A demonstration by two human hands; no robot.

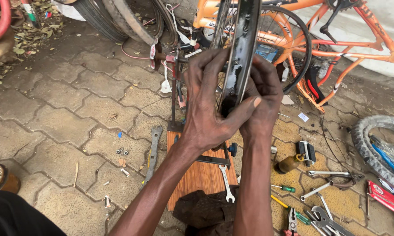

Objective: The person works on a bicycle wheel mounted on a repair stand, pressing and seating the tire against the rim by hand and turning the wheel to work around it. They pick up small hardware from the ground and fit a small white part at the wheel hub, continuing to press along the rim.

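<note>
Over the grey interlocking paving stones, the dark, glossy metal bicycle wheel rim stood upright between both hands, its lower edge pressed into the palms. The left hand wrapped it from one side with its thumb laid across the rim's face, while the right hand closed around the other side, fingers curled tight. Below lay a small orange-brown wood-grain board with a slim silver spanner on it, and an orange bicycle frame leaned behind.

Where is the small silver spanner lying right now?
The silver spanner lies on the wooden board low in the head view, between the person's forearms, just above a dark rag.
</note>
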